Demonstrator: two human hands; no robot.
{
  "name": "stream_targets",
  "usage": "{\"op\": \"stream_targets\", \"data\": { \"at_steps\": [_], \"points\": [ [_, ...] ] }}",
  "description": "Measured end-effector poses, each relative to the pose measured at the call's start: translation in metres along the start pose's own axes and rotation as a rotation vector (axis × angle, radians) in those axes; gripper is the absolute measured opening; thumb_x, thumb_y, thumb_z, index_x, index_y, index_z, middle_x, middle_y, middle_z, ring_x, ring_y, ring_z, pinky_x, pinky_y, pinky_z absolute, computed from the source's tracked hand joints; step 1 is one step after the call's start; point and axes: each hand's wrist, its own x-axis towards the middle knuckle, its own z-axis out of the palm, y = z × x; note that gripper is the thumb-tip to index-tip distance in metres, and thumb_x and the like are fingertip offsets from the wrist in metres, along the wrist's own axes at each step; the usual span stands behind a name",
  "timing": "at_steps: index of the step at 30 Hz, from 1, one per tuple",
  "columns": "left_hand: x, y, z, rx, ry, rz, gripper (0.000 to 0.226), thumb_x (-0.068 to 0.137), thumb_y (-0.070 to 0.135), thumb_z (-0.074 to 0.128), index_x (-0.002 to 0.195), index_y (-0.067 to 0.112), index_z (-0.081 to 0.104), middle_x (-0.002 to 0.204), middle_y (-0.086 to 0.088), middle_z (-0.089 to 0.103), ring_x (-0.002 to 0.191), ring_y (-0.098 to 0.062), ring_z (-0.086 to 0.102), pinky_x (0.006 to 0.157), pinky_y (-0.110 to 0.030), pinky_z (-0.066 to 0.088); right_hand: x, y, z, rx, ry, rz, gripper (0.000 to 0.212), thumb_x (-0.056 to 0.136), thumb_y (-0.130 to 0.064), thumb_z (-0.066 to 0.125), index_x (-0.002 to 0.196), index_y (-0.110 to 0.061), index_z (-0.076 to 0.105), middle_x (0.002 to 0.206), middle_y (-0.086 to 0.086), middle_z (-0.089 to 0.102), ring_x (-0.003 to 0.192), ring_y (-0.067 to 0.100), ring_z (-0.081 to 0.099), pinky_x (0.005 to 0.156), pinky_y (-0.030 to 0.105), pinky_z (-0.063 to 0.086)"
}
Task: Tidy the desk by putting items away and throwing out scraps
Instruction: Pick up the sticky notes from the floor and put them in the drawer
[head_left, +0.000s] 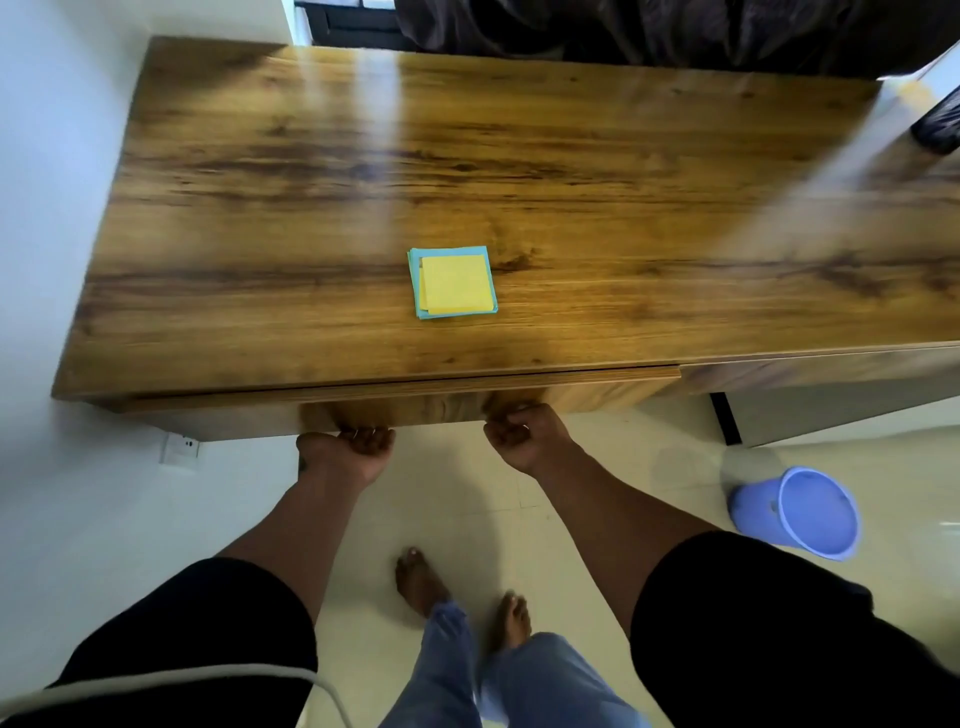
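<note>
On wooden desk (260, 182): sticky notes (453, 283); bucket (797, 512) beside.

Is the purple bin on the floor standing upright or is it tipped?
Tipped. The purple bin leans, its open mouth turned toward the camera, so the inside wall shows. Contents: cannot tell.

The fingers (363, 434) of both hands curled under the drawer front (415, 408), so their tips were hidden beneath it. Far beyond the fingers, the bench (519, 156) ran off the right edge, blurred there.
</note>
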Motion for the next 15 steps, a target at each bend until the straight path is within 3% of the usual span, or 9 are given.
{"op": "stream_targets", "data": {
  "at_steps": [6,9,15],
  "points": [
    [-0.006,-0.014,-0.028,-0.041,0.027,0.008,0.057,0.105,0.050,0.023,0.122,0.009,0.059,0.130,-0.014,0.062,0.117,-0.033,0.060,0.107,-0.050,0.043,-0.009,0.017,-0.025,-0.030,-0.023,-0.005,0.029,0.091,0.011,0.036,0.101,-0.001,0.060,0.097,0.022,0.063,0.097,0.036,0.062,0.097,0.046,0.051],
    [-0.018,-0.021,-0.042,-0.058,0.006,-0.004,0.061,0.105,0.055,0.024,0.130,0.010,0.057,0.132,-0.017,0.060,0.123,-0.037,0.057,0.112,-0.053,0.041,-0.017,0.027,-0.041,-0.036,-0.049,0.009,0.027,0.091,0.009,0.037,0.102,0.000,0.059,0.099,0.021,0.065,0.098,0.035,0.064,0.101,0.047,0.049],
    [-0.044,-0.039,-0.079,-0.037,0.066,0.044,0.081,0.099,0.073,0.019,0.135,0.011,0.056,0.131,-0.017,0.061,0.123,-0.037,0.057,0.116,-0.053,0.038,-0.038,0.051,-0.072,-0.041,-0.059,0.049,0.036,0.089,0.009,0.037,0.116,-0.002,0.058,0.122,0.021,0.064,0.114,0.036,0.063,0.105,0.050,0.047]
  ]
}}
